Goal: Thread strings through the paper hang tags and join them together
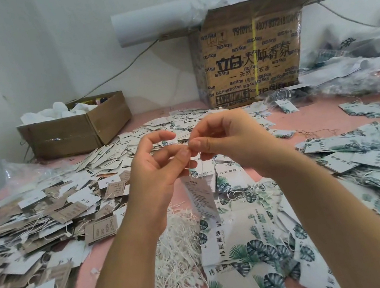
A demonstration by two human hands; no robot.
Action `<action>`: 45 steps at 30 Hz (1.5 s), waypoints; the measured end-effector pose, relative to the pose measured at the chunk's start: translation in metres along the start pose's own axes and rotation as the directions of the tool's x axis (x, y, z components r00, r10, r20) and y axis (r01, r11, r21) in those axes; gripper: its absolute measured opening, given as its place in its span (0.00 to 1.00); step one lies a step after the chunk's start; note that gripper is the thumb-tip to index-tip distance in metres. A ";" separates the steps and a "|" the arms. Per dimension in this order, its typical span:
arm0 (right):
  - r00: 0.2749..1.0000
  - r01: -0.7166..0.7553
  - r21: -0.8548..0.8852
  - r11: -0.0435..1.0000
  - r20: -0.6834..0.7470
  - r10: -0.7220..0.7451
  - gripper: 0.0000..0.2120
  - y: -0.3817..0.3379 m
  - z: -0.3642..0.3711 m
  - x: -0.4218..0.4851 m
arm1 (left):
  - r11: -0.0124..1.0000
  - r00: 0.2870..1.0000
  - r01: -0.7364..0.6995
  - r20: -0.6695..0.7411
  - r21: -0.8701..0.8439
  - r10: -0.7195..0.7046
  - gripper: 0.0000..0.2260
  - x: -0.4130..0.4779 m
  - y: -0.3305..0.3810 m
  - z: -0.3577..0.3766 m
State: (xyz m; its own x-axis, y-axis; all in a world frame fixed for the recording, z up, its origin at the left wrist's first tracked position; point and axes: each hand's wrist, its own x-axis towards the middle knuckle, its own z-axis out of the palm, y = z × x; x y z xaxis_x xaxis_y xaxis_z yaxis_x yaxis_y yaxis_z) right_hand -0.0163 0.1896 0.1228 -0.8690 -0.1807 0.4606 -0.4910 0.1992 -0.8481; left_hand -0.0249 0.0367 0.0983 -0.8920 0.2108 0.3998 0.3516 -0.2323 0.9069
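Note:
My left hand (156, 172) and my right hand (229, 142) meet in mid-air above the table, fingertips touching. Both pinch a thin white string (201, 164) between thumb and forefinger. From that string hang paper tags (202, 197), white with small print and green leaf patterns, dangling just below my hands. A heap of loose white strings (178, 255) lies on the pink table under my forearms. Leaf-printed tags (259, 240) lie spread beneath and to the right.
Brown and white tags (46, 227) pile up on the left. A low open cardboard box (75, 131) stands at the back left, a tall printed carton (249, 57) at the back centre. Plastic bags of tags (357, 63) lie at the back right. Strung leaf tags (378, 166) cover the right side.

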 end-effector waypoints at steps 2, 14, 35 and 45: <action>1.000 -0.005 -0.011 1.000 0.001 0.005 0.07 0.001 0.001 0.000 | 1.000 1.000 -0.006 0.005 0.009 0.006 0.16 0.000 0.001 -0.001; 0.992 -0.125 0.009 0.992 0.015 0.125 0.08 -0.001 0.002 -0.001 | 0.985 0.994 -0.095 -0.038 0.147 0.101 0.14 -0.002 0.003 0.003; 0.986 -0.142 0.113 0.983 -0.072 0.150 0.03 0.002 0.003 -0.002 | 0.918 0.965 -0.211 -0.081 0.336 0.251 0.16 -0.005 0.004 0.006; 0.986 -0.144 0.129 0.981 -0.068 0.154 0.03 0.001 0.005 -0.003 | 0.903 0.956 -0.245 -0.067 0.352 0.286 0.16 -0.004 0.004 0.006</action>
State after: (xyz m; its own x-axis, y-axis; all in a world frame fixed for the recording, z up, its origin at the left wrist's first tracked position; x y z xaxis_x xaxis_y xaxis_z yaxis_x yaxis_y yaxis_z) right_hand -0.0141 0.1850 0.1194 -0.9364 -0.0823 0.3411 -0.3482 0.0972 -0.9324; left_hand -0.0183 0.0404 0.1006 -0.7713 0.0718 0.6324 0.6363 0.0722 0.7680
